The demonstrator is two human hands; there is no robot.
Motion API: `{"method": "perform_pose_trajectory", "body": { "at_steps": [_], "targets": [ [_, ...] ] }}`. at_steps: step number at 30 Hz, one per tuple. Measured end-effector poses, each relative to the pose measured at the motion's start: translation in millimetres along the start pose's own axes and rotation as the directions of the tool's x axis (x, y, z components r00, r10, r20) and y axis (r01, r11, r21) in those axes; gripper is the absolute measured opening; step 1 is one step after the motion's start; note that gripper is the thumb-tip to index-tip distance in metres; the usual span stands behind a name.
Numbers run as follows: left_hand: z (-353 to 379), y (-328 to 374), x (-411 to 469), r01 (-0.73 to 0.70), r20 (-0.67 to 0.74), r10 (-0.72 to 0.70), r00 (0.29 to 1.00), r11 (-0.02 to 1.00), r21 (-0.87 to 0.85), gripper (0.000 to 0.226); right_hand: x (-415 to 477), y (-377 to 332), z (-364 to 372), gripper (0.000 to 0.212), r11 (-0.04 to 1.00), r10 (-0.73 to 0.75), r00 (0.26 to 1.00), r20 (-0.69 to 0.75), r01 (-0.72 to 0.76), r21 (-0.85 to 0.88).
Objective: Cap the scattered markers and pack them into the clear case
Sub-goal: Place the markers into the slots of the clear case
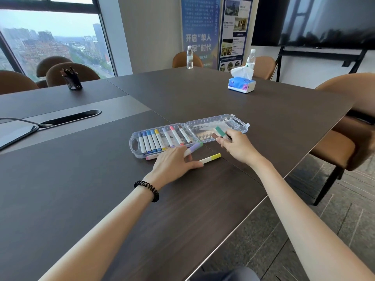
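Farther back, tissue box (241,85) and pen cup (74,83) stand beyond the case (240,123)

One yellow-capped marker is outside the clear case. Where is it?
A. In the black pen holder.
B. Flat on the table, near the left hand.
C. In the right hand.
B: the yellow-capped marker lies flat on the table by the left hand, which holds a lilac-capped marker; the right hand holds a green-capped marker.

Clear glossy plastic case (239,123) w/ smooth plastic markers (151,141), on matt dark woodgrain table (101,199).
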State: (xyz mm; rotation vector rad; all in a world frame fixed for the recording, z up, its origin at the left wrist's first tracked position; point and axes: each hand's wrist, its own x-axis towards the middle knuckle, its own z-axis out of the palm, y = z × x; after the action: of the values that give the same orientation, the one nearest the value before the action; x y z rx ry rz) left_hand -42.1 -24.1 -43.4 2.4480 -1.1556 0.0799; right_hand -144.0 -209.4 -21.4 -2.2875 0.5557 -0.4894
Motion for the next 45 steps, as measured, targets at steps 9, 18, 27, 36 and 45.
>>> {"method": "perform_pose_trajectory", "body": {
  "at_steps": [9, 18, 27, 36, 45],
  "targets": [
    [-3.5, 6.5, 5.7, -0.029, 0.057, 0.021, 0.998, 0.99, 0.135, 0.036, -0.3, 0.6, -6.0, 0.028, 0.994, 0.028, 0.998, -0.056, -0.022, 0.105],
    [-34.3, -60.5, 22.3, 0.298, -0.094, -0.304, 0.948, 0.952, -0.071, 0.04, 38.4, -15.6, 32.3, 0.031, 0.98, 0.02, 0.998, -0.059, -0.008, 0.2],
    [-27.4, -92.8, 45.6, 0.36, -0.114, -0.361, 0.925, 0.932, -0.034, 0.032, 98.9, -52.7, 89.4, 0.027, 0.99, -0.043, 0.998, -0.047, 0.049, 0.134],
    [-21.5, -78.8, 60.1, 0.269, -0.184, -0.242, 0.953, 0.952, 0.145, 0.031, 120.6, -53.2, 106.2, 0.021, 0.991, -0.009, 0.993, -0.118, 0.025, 0.135],
    [-22.9, -99.1, 71.7, 0.197, -0.197, -0.197, 0.96, 0.98, -0.019, 0.037, 123.7, -46.1, 101.4, 0.033, 0.989, -0.014, 0.996, -0.084, 0.026, 0.145]
  ]
}}
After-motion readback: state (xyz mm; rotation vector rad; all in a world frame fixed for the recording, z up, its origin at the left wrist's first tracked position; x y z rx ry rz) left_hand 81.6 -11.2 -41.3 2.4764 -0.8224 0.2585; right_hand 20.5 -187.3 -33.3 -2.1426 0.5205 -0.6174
